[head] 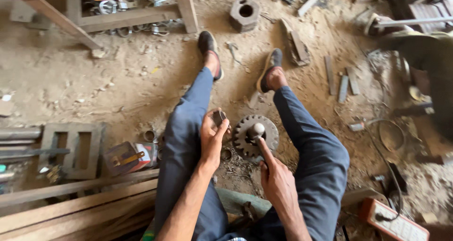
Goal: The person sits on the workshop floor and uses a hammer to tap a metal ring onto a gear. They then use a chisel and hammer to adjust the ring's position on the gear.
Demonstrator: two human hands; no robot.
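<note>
Rusty toothed steel gear (pixel 245 142) lies on the dirt floor (pixel 94 80); your right hand (pixel 278 184) grips a hammer (pixel 257 130) on it, left hand (pixel 212 137) pinches a small dark metal block (pixel 218 117).

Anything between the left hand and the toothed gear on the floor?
Head view: only bare dirt floor between the left hand, holding a small metal piece, and the gear.

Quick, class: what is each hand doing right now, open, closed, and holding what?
Left hand: closed around a small dark metal piece.
Right hand: closed on a hammer, whose head rests on the toothed gear on the ground.
</note>
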